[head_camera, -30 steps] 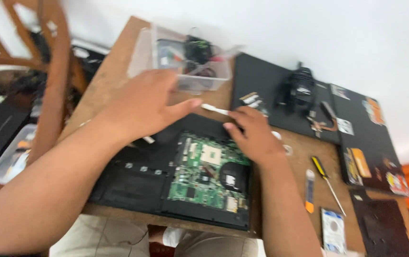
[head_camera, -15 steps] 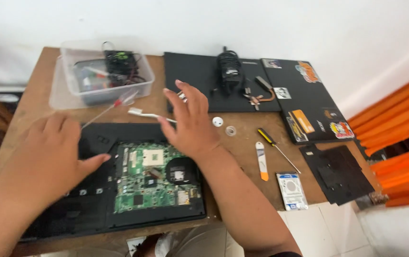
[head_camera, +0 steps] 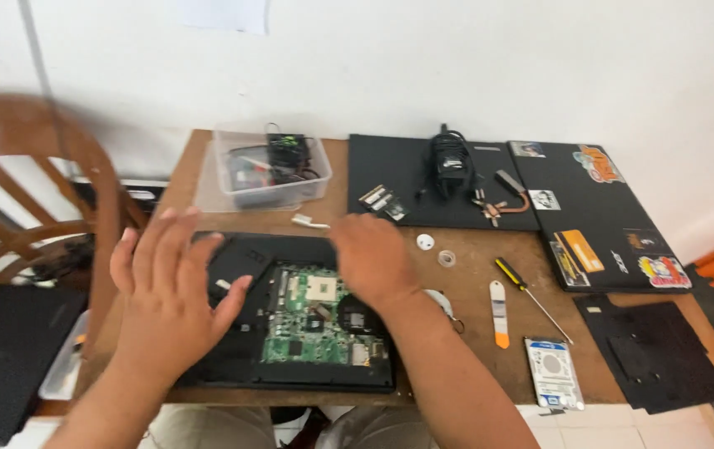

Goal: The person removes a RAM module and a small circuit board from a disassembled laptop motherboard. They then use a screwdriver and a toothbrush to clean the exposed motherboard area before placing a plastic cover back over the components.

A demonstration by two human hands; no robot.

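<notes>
Below, flat green circuit board (head_camera: 311, 320)

A: Laptop base (head_camera: 240, 349) colour?
B: Black, w/ green circuit board (head_camera: 311, 320) inside.
A: Tools?
B: Screwdriver (head_camera: 523, 291): yellow-black handle. Pry tool (head_camera: 499, 312): white, orange tip.
A: Table (head_camera: 473, 249)?
B: Brown wood. Closed laptop (head_camera: 598, 216) black, w/ multicolour stickers.

Plain white wall (head_camera: 457, 58), wooden table (head_camera: 473, 249), possibly a wooden chair (head_camera: 57, 158) left.
</notes>
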